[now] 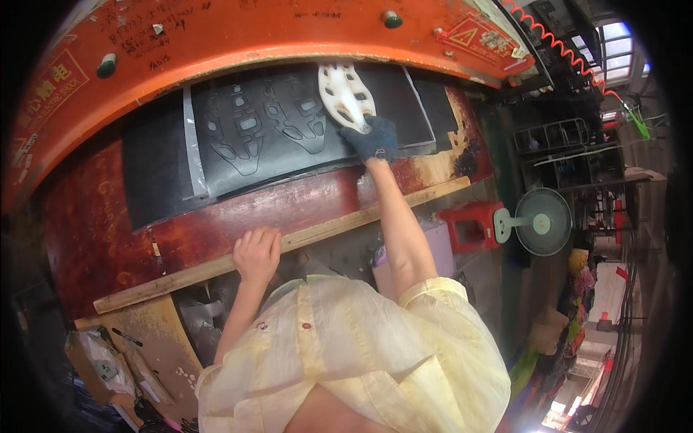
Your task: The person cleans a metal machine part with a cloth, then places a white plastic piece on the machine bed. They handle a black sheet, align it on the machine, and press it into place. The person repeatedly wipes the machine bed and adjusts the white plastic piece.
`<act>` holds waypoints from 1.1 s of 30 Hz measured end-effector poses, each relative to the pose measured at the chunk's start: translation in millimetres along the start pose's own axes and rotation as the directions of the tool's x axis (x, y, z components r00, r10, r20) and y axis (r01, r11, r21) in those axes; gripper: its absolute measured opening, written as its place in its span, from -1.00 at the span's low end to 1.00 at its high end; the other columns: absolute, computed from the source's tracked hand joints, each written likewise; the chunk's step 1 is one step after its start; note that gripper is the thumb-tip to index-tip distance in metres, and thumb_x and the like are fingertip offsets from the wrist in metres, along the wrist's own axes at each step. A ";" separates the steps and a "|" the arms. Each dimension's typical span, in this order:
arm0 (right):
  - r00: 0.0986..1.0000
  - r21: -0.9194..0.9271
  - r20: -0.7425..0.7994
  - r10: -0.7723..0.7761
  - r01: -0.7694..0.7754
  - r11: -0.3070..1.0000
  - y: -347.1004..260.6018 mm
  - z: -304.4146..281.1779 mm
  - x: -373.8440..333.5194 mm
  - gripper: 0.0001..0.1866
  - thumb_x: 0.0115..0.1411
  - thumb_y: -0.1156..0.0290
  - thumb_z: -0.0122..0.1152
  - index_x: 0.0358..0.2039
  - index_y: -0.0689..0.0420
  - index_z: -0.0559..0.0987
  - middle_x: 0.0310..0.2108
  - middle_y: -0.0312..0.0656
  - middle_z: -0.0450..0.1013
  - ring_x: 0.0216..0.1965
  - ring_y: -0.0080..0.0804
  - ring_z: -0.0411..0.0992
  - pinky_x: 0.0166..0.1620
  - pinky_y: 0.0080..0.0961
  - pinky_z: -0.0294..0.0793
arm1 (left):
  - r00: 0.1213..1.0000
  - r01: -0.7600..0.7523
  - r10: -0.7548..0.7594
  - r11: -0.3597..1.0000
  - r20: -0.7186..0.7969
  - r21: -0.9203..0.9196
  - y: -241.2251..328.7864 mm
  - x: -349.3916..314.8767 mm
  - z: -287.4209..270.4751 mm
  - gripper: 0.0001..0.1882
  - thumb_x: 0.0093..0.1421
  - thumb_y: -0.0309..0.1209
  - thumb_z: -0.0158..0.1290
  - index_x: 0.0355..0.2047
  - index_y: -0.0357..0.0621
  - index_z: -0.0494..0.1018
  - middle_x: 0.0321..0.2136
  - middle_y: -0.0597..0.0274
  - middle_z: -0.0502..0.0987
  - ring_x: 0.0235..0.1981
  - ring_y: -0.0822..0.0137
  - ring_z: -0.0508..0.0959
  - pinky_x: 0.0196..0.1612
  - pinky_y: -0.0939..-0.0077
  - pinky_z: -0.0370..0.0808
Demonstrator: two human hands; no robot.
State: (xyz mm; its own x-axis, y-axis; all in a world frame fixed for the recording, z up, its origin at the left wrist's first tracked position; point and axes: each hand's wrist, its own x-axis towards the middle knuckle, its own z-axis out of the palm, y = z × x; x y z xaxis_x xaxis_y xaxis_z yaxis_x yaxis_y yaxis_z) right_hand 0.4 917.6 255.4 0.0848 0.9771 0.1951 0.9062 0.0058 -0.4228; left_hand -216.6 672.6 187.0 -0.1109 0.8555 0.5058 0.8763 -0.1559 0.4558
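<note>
My right hand (pixel 372 142), in a dark blue glove, grips the near end of a white, elongated piece with cut-out openings (pixel 345 94). That piece lies over the black sheet (pixel 281 162), its far end by the orange machine's lower edge. To its left, dark shapes with similar openings (pixel 242 133) show on the black sheet; I cannot tell whether they are pressed in or loose. My bare left hand (pixel 258 252) holds nothing. Its fingers lie together at the wooden strip (pixel 209 274) along the table's near edge.
An orange machine beam (pixel 281 32) with green buttons spans the far side, low over the red-brown table (pixel 94 209). On the right stand a red stool (pixel 469 227) and a fan (pixel 543 222). An open box (pixel 101 364) sits at the lower left. A red coiled hose (pixel 559 47) hangs at the upper right.
</note>
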 end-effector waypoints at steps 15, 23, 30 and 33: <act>0.959 0.546 0.102 -0.264 0.168 0.821 96.7 -19.4 -16.6 -0.55 0.16 0.25 0.22 0.02 0.20 0.51 -0.10 0.02 0.50 -0.06 -0.25 0.47 0.03 -0.44 0.42 | 0.983 -0.012 0.039 0.989 -0.178 0.146 -24.7 -15.4 23.1 -0.95 0.02 -0.42 0.14 -0.53 -0.03 0.48 -0.46 0.26 0.55 -0.43 0.17 0.52 -0.36 0.29 0.41; 0.977 0.774 0.060 0.207 -0.176 0.608 325.1 -80.5 -37.7 -0.74 0.19 0.30 0.16 -0.23 0.22 0.60 -0.36 -0.23 0.54 -0.36 -0.50 0.48 -0.28 -0.55 0.46 | 0.987 0.123 -0.088 0.953 -0.136 0.278 -80.7 -32.6 32.4 -0.86 0.19 -0.38 0.02 -0.43 -0.19 0.45 -0.45 0.07 0.47 -0.38 0.03 0.48 -0.30 0.23 0.41; 0.921 0.480 -0.267 0.282 -0.127 0.868 446.5 -116.9 -16.3 -0.77 0.17 0.21 0.17 -0.37 0.11 0.61 -0.54 -0.31 0.46 -0.53 -0.58 0.35 -0.48 -0.54 0.30 | 0.986 0.164 -0.145 0.873 -0.078 0.460 -108.1 -36.7 39.2 -0.76 0.28 -0.32 -0.12 -0.36 -0.23 0.44 -0.33 0.05 0.47 -0.26 -0.01 0.47 -0.23 0.17 0.39; 0.928 0.102 -0.365 0.077 -0.043 0.994 483.5 -127.8 7.3 -0.83 0.09 0.28 0.14 -0.45 0.10 0.59 -0.48 -0.13 0.51 -0.48 -0.26 0.44 -0.44 -0.32 0.39 | 0.987 0.157 -0.152 0.844 -0.052 0.512 -115.7 -37.1 41.5 -0.74 0.29 -0.31 -0.15 -0.34 -0.23 0.45 -0.32 0.05 0.47 -0.25 -0.02 0.46 -0.24 0.17 0.39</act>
State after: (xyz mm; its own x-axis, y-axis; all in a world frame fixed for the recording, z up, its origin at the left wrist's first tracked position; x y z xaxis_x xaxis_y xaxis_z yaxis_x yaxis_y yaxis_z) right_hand 492.1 900.3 165.4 0.2997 0.8296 0.4711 0.8548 -0.0142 -0.5188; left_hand -294.5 679.3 85.1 -0.2669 0.8422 0.4685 0.9627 0.2555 0.0892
